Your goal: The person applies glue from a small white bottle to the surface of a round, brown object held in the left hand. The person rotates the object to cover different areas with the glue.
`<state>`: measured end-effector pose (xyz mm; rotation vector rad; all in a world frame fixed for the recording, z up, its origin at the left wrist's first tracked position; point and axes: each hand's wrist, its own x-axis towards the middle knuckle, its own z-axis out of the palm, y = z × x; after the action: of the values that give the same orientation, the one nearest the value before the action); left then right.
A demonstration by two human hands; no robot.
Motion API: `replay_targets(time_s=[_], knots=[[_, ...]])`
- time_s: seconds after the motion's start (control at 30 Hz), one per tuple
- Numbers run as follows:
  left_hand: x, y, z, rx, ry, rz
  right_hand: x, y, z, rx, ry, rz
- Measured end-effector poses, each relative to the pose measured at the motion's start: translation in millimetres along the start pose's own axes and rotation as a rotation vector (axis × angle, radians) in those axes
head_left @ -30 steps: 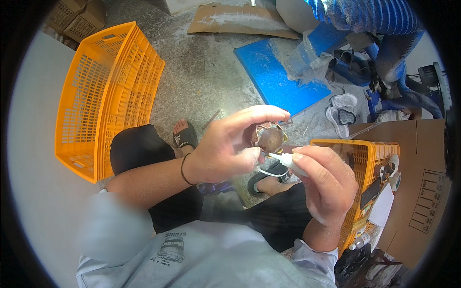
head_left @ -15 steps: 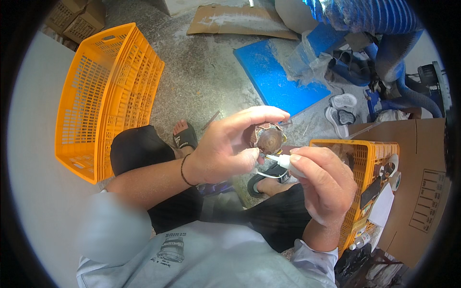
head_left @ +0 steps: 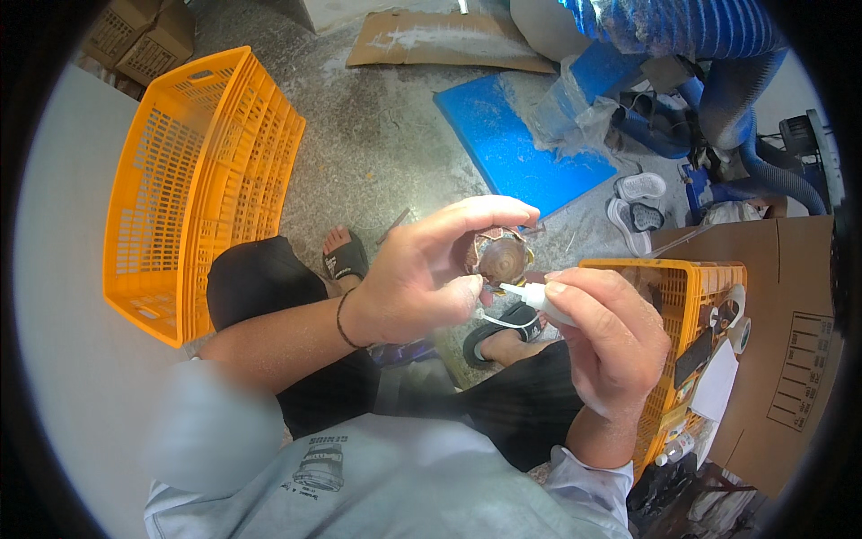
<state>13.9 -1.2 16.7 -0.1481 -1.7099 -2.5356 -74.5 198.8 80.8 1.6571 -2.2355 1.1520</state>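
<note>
My left hand (head_left: 426, 265) grips a small round brown piece (head_left: 503, 260) by its sides, between thumb and forefinger. Its face shows ring-like grain, and the rim is jagged with reddish and pale patches. Just what kind of thing it is, I cannot tell. In my right hand (head_left: 615, 337) is a small white squeeze bottle (head_left: 543, 299) with a narrow nozzle. The nozzle tip points left at the lower edge of the round piece, close to my left thumb. A white cap on a thin strap (head_left: 507, 322) hangs beside the bottle.
Stacked orange crates (head_left: 202, 193) stand at the left. To the right, another orange crate (head_left: 660, 266) carries tape rolls, a phone-like dark slab (head_left: 692, 359) and paper. Beyond lie a blue board (head_left: 521, 148), shoes (head_left: 631, 225) and blue hoses (head_left: 691, 31). A cardboard sheet (head_left: 449, 40) is at the back.
The bottle's nozzle has shifted very slightly up and to the right. My left hand and the round piece stay almost still.
</note>
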Motion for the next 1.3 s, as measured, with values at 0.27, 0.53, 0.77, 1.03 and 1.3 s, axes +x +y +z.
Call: replay_targets(time_s=[0.27, 0.53, 0.77, 1.03, 1.3], knots=[[0, 2, -1, 0.011, -0.014, 0.02, -1, 0, -1, 0.003, -0.007, 0.0], [1, -1, -2, 0.031, -0.037, 0.044, -1, 2, -3, 0.028, -0.022, -0.019], [3, -4, -2, 0.105, -0.04, 0.092, 0, 3, -3, 0.035, -0.02, -0.023], [5, 1, 0, -0.11, -0.007, 0.016, -7, 12, -2, 0.191, -0.074, 0.206], [20, 6, 6, -0.387, 0.133, -0.007, -6, 17, 35, 0.939, 0.303, 0.61]])
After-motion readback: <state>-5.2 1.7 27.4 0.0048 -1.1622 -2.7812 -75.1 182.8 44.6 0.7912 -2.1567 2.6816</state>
